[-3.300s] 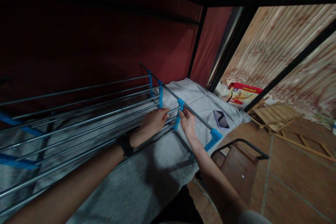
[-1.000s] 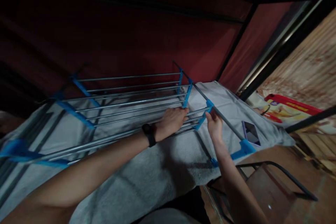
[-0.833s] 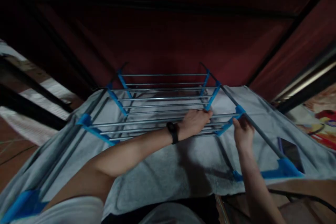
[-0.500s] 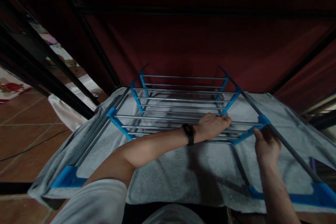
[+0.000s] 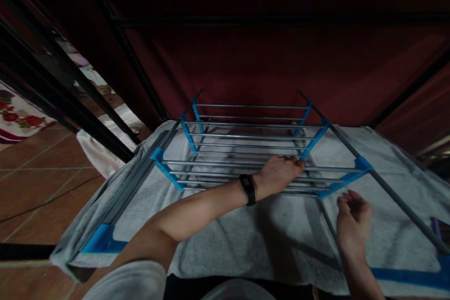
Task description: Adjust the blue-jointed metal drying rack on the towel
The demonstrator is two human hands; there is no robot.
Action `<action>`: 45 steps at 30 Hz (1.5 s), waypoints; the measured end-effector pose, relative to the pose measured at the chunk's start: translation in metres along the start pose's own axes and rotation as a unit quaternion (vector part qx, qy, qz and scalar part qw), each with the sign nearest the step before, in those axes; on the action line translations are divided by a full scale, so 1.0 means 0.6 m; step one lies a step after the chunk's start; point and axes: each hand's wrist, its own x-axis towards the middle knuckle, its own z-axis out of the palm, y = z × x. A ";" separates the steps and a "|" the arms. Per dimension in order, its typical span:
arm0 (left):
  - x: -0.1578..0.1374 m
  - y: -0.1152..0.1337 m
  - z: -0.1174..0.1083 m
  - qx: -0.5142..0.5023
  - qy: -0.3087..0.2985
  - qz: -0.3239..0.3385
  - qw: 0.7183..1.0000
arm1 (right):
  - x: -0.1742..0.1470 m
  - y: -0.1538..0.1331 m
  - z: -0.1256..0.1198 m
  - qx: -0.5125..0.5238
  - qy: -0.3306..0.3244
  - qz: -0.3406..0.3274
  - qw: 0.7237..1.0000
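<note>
While the folding drying rack [image 5: 246, 145] with steel rods and blue plastic joints lies flat on a grey towel [image 5: 218, 239], the left hand [image 5: 279, 174] rests on its near rods, fingers curled over one of them. Just beside the rack's near right corner, the right hand [image 5: 352, 213] hovers above the towel, fingers loosely spread and holding nothing. A black wristband [image 5: 248, 189] sits on the left wrist. Behind the rack hangs a dark red cloth wall [image 5: 246, 65]; terracotta floor tiles [image 5: 31, 187] show at the left.
</note>
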 end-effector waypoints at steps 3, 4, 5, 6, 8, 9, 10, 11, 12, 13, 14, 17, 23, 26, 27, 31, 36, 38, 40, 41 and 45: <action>-0.025 0.004 -0.003 0.008 0.010 -0.043 0.999 | -0.057 -0.025 0.022 0.068 -0.094 0.105 0.988; -0.035 0.005 -0.004 0.010 0.015 -0.059 0.998 | -0.072 -0.040 0.032 0.095 -0.142 0.136 0.976; -0.046 0.006 -0.006 0.012 0.020 -0.076 0.997 | -0.083 -0.056 0.044 0.125 -0.179 0.160 0.963; -0.056 0.007 -0.008 0.015 0.027 -0.093 0.995 | -0.093 -0.075 0.056 0.155 -0.207 0.179 0.949; -0.077 0.005 -0.013 0.030 0.041 -0.128 0.990 | -0.104 -0.111 0.082 0.207 -0.249 0.204 0.924; -0.088 0.003 -0.016 0.040 0.047 -0.142 0.988 | -0.107 -0.129 0.096 0.231 -0.264 0.216 0.911; -0.098 0.001 -0.019 0.051 0.050 -0.156 0.985 | -0.109 -0.144 0.110 0.256 -0.275 0.229 0.898; -0.110 0.000 -0.021 0.061 0.051 -0.170 0.982 | -0.111 -0.158 0.123 0.280 -0.287 0.241 0.884; -0.122 -0.002 -0.022 0.070 0.053 -0.185 0.979 | -0.114 -0.170 0.136 0.302 -0.300 0.254 0.869; -0.136 -0.002 -0.024 0.076 0.057 -0.200 0.975 | -0.116 -0.181 0.148 0.323 -0.313 0.264 0.853; -0.151 0.000 -0.025 0.081 0.066 -0.215 0.971 | -0.119 -0.190 0.160 0.342 -0.326 0.272 0.838; -0.209 0.015 -0.036 0.097 0.121 -0.259 0.953 | -0.128 -0.208 0.191 0.383 -0.343 0.286 0.809; -0.367 0.040 -0.145 0.078 0.249 -0.312 0.914 | -0.137 -0.214 0.224 0.393 -0.304 0.282 0.821; -0.440 0.007 -0.226 0.115 0.293 -0.388 0.866 | -0.136 -0.214 0.228 0.383 -0.294 0.261 0.836; -0.460 -0.014 -0.248 0.116 0.305 -0.431 0.841 | -0.136 -0.215 0.229 0.381 -0.292 0.255 0.839; -0.506 -0.128 -0.269 -0.156 0.318 -0.574 0.739 | -0.138 -0.217 0.232 0.392 -0.279 0.233 0.845; -0.498 -0.239 -0.184 -0.513 0.327 -0.537 0.584 | -0.141 -0.218 0.234 0.405 -0.265 0.219 0.847; -0.484 -0.257 -0.154 -0.556 0.288 -0.535 0.568 | -0.141 -0.218 0.235 0.395 -0.262 0.217 0.853; -0.472 -0.268 -0.136 -0.564 0.269 -0.530 0.573 | -0.141 -0.217 0.237 0.388 -0.256 0.215 0.859; -0.468 -0.272 -0.131 -0.563 0.271 -0.523 0.580 | -0.140 -0.217 0.238 0.386 -0.253 0.214 0.861; -0.461 -0.280 -0.129 -0.571 0.273 -0.505 0.587 | -0.139 -0.215 0.241 0.376 -0.254 0.213 0.865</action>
